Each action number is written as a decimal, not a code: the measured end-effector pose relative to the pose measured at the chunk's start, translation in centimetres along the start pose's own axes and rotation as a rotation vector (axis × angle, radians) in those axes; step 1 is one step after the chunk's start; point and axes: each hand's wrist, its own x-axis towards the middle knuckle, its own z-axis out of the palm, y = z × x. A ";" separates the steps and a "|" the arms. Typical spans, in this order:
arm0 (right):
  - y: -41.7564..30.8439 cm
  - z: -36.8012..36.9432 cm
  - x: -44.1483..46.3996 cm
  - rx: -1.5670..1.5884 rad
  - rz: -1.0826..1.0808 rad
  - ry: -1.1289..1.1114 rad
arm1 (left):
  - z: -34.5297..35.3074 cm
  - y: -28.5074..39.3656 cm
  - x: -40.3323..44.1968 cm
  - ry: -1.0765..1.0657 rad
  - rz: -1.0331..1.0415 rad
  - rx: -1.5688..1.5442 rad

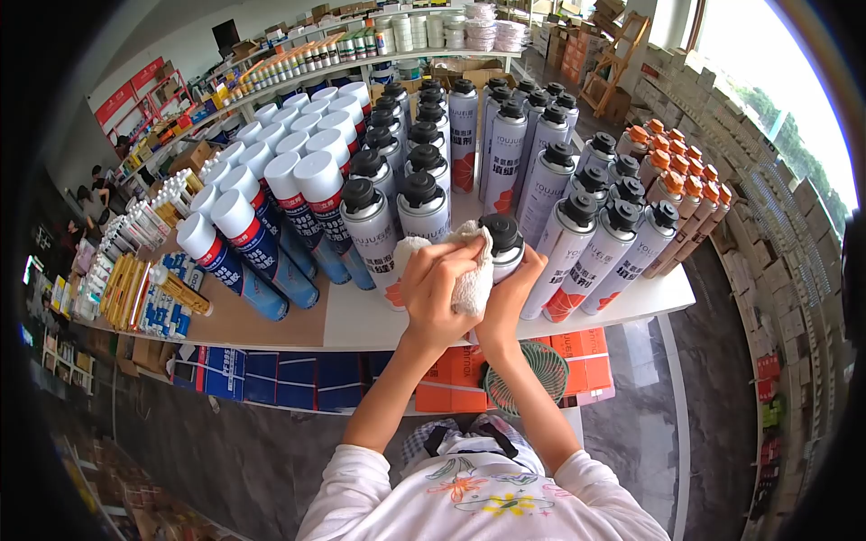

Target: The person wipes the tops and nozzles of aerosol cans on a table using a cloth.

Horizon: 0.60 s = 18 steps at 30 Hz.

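Observation:
My right hand (515,293) is wrapped round a white spray can with a black cap (501,236), held upright near the table's front edge. A crumpled white cloth (473,281) is in my left hand (442,287), its fingers closed on it, against the can's left side. The can's lower part is hidden behind my hands. More black-capped cans (368,221) stand just to the left and behind, and others (570,248) stand close on the right.
White-capped blue cans (262,243) fill the table's left part, beside tubes (126,288). Orange-capped bottles (672,194) stand at the right. Under the white tabletop (370,325) are orange boxes (451,379), blue boxes (298,379) and a green basket (527,379). A wooden ladder (615,63) stands behind.

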 end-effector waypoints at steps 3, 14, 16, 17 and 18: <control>-1.3 -1.0 0.6 -0.002 0.049 -0.011 | -0.3 -0.6 0.4 -0.001 -0.055 -0.058; 0.7 -5.5 5.2 0.261 0.182 -0.684 | -1.0 -0.5 0.6 -0.038 -0.459 -0.334; 1.0 -4.2 4.0 0.248 0.091 -0.529 | -0.8 -0.3 0.8 -0.013 -0.485 -0.337; 1.3 -3.5 3.3 0.241 0.071 -0.478 | -0.7 -0.3 0.7 -0.012 -0.483 -0.345; 1.5 -2.6 2.6 0.231 0.043 -0.379 | -0.4 -0.3 0.5 0.001 -0.400 -0.251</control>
